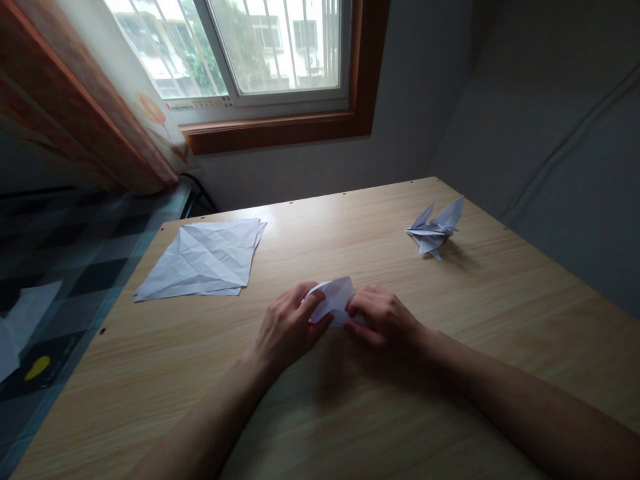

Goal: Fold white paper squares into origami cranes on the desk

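A small piece of folded white paper (336,300) is between my two hands, just above or on the wooden table. My left hand (295,319) grips its left side, thumb in front and fingers behind. On its right side my right hand (383,315) pinches the paper with curled fingers. A pointed flap stands up between the hands; the paper's outer ends are hidden by my fingers.
Creased white paper sheets (215,257) lie stacked at the wooden table's (320,220) back left. A folded paper figure (434,230) with upright points stands at the back right. Left is a checked cloth surface (90,267); beyond, a window (280,47) and curtain (95,93).
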Motion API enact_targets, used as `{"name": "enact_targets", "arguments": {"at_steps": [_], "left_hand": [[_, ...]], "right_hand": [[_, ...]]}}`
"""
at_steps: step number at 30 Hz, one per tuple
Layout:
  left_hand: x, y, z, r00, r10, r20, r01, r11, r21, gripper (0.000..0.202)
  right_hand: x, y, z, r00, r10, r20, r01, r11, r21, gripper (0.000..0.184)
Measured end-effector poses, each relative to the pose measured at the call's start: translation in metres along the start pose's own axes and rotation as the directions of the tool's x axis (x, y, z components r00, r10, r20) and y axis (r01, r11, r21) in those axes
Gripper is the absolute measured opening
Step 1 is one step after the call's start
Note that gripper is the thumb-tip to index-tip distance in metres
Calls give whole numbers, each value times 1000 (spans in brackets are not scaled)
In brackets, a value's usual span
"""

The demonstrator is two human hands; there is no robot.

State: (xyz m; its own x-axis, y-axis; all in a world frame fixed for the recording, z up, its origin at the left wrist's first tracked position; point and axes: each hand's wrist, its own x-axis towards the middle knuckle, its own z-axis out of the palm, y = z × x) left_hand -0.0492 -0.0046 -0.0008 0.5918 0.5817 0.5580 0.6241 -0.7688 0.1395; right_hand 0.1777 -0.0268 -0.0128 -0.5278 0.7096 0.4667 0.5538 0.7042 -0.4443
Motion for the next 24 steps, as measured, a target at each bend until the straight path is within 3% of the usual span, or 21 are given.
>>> {"name": "enact_targets", "arguments": {"at_steps": [10,17,21,24], "left_hand": [[-6,-6,6,995,-84,-45,84,996,5,66],[-4,-10,7,958,-245,-151,243,969,-34,93],[-1,-11,5,919,-370,-135,357,927,-110,78],[2,-11,1,877,-456,-152,423,883,-204,29]], "right_hand": [[3,-1,1,998,-34,45,34,999,-21,7],[2,-3,2,994,-73,79,78,995,-66,23],[2,-4,2,994,-60,89,67,995,-68,26],[2,-4,2,994,-74,79,79,995,-64,25]]}}
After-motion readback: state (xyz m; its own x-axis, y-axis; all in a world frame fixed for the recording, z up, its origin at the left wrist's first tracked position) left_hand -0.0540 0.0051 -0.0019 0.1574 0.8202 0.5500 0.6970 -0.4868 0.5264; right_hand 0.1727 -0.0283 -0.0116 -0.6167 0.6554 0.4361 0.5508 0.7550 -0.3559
